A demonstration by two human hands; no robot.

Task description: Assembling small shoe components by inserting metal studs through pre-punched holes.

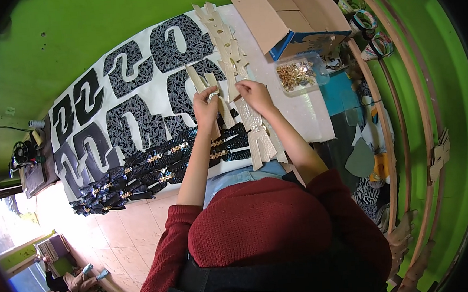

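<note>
My left hand (pixel 206 108) is closed on a cream strip (pixel 196 77), pinching it near its middle, where a small shiny bit shows. Just to its right, my right hand (pixel 254 95) has thumb and fingertips pressed together; whatever lies between them is too small to make out. Right beside that hand, a long row of cream bow-shaped pieces (pixel 222 38) runs from the table's far edge toward me. Another cream bow-shaped piece (pixel 259 139), with a textured surface, lies nearer to my body. Under my left forearm lie rows of shiny black bow-shaped pieces (pixel 138 169) with gold chain-like trims.
Black patterned cut-outs (pixel 129 121) with curved slots cover the white table (pixel 310 116). A clear plastic container (pixel 301 76) of small gold fittings stands at right, in front of an open cardboard box (pixel 295 17). Wooden rails (pixel 380 136) run along the right; another person (pixel 72 282) is at far lower left.
</note>
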